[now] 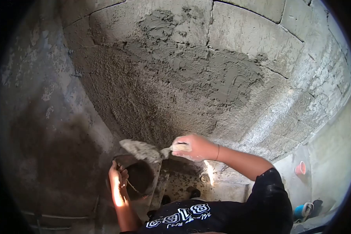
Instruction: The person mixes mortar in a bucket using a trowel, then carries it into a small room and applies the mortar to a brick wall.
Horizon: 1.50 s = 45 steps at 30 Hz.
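My right hand (195, 147) is wrapped round the pale handle of a trowel (142, 151). Grey wet mortar covers its blade, which points left over a dark bucket (142, 176). At the bucket's left edge my left hand (118, 175) has its fingers curled over the rim or handle; exactly which part is hard to tell. A thin light handle crosses the bucket's opening. Beyond both hands rises a block wall (261, 35) with a rough patch of fresh mortar (226, 74) across its middle. The lower wall has a coarse, grainy coat.
A second, stained wall (46, 89) stands on the left. At the right, a small reddish cup (300, 168) and a blue object (302, 210) lie near the pale wall's foot. Mortar spatters dot the floor (183, 185) by my feet.
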{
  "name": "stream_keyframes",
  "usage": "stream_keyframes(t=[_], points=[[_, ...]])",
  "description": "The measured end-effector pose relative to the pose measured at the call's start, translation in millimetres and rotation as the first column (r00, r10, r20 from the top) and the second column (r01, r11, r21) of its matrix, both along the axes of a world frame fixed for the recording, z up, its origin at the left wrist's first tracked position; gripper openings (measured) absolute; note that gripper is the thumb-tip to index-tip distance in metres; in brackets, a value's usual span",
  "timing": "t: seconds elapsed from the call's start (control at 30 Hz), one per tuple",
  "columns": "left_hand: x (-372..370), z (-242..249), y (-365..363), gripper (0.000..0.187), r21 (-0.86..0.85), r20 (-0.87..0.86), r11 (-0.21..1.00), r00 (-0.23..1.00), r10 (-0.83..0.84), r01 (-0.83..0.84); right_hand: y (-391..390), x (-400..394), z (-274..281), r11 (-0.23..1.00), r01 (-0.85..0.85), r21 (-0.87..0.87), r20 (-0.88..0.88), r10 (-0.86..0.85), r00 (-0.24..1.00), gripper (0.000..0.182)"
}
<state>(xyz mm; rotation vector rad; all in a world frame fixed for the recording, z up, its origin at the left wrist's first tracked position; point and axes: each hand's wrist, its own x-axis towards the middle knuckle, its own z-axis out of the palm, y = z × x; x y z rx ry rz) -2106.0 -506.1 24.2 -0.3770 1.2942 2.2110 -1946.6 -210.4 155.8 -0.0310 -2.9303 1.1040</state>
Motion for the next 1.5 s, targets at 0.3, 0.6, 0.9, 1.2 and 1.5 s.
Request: stream_keyframes(t=[0.3,0.6,0.9,1.2,1.5], points=[[-22.0,-25.7,-13.2,0.032,-0.147,-0.176,0.985,0.982,0.062,-0.089,18.3,-56.4,119.8,0.801,-0.533,-0.273,-0.07,0.536,0.841,0.038],[-24.5,-18.9,0.3,0.034,0.056,0.003,0.992,0.993,0.115,-0.115,150.2,-108.0,109.7,0.001,-0.356,-0.935,-0.334,0.34,0.879,0.051],[-12.3,-39.9,45.9,0.037,-0.077,0.115,0.996,0.993,-0.025,0.034,98.1,-73.1,122.9,0.626,0.038,-0.779,-0.171,-0.27,0.947,0.026],[-11.8,-72.4,72.5,0.04,0.102,0.196,0.972,0.953,-0.23,0.214,84.1,-59.3,117.1,0.759,0.65,-0.04,-0.816,-0.401,0.417,0.04],[-11.0,-47.9,69.3,0.036,0.039,0.194,0.913,0.893,-0.406,0.407,109.9,-135.6,140.3,0.52,0.85,0.078,-0.783,-0.496,0.376,0.031]])
